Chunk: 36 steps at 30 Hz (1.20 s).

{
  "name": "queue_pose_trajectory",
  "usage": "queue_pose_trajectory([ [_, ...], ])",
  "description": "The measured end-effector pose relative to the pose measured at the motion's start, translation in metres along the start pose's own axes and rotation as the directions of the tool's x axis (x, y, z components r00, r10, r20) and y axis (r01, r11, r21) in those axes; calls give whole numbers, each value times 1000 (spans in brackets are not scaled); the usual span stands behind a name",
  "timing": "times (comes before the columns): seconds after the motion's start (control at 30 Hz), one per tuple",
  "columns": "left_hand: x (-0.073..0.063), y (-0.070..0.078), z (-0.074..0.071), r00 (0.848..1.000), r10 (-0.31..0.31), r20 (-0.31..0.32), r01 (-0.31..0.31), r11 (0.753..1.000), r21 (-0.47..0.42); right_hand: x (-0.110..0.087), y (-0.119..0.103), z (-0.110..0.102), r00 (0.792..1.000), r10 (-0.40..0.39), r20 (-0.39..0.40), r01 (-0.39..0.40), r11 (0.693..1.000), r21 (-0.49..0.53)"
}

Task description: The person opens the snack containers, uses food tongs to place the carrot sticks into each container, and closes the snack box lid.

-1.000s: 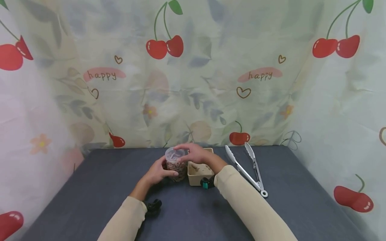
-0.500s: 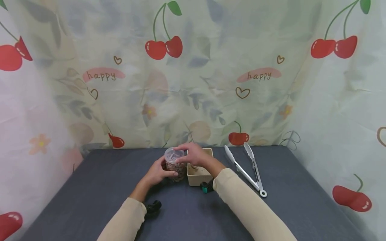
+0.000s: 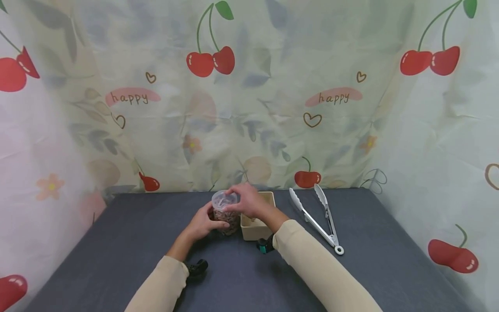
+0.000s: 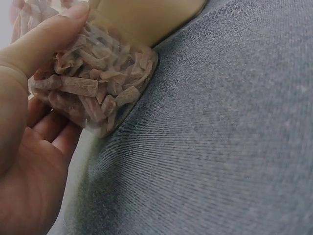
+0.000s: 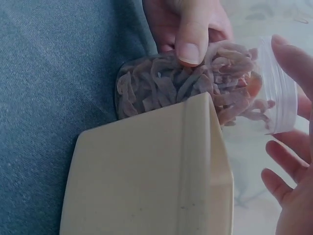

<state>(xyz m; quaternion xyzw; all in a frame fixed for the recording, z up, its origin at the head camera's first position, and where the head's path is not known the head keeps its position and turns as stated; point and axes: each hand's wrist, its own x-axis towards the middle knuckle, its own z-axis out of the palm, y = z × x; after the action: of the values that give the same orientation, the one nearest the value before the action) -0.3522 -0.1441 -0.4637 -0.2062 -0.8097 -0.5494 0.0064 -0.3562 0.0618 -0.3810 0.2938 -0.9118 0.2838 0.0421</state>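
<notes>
A clear plastic jar [image 3: 228,222] of brownish-pink dried strips [image 4: 95,88] stands upright on the dark cloth. My left hand [image 3: 202,223] grips its side, with the thumb [image 5: 190,49] across the near wall and the fingers behind. Over the top, my right hand [image 3: 249,201] holds the translucent lid [image 5: 285,100] by its rim between thumb and fingers. The lid sits on the jar's mouth. Close against the jar's right side is a beige rectangular box [image 3: 255,234]; my right hand and wrist hide part of it.
Silver tongs [image 3: 319,223] lie spread on the table, right of the box. The dark tablecloth [image 3: 234,277] reaches back to a curtain [image 3: 249,95] printed with cherries, which also hangs at both sides.
My right hand has shifted slightly left over the lid and covers more of the box. The left hand and the jar keep their place.
</notes>
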Motion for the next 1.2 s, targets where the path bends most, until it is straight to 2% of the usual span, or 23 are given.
queue_pose_trajectory([
  [0.17, 1, -1, 0, 1000, 5, -6, -5, 1000, 3, -2, 0, 2, 999, 46, 5, -46, 997, 64],
  [0.3, 0, -3, 2, 999, 12, -30, -11, 1000, 9, -1, 0, 3, 999, 45, -11, -44, 997, 59],
  [0.53, 2, -4, 5, 997, -12, -76, 16, 999, 42, -1, -1, 6, 997, 56, -53, -54, 998, 38],
  [0.73, 2, -4, 5, 994, 7, -107, -2, 999, 51, 0, -4, 8, 995, 59, -77, -59, 998, 8],
  [0.87, 3, -4, 5, 995, 11, -104, -6, 999, 53, 1, -4, 7, 994, 69, -80, -69, 998, 5],
  [0.9, 2, 1, 4, 995, 6, -97, -1, 998, 57, 1, -4, 7, 994, 72, -77, -72, 997, 5],
  [1.03, 2, 1, 4, 997, -18, -79, 23, 997, 67, 0, -4, 6, 995, 82, -53, -81, 997, 6],
  [1.2, 4, -3, 4, 997, 16, -70, -7, 992, 125, -2, -4, 2, 999, 49, -23, -50, 999, -20],
])
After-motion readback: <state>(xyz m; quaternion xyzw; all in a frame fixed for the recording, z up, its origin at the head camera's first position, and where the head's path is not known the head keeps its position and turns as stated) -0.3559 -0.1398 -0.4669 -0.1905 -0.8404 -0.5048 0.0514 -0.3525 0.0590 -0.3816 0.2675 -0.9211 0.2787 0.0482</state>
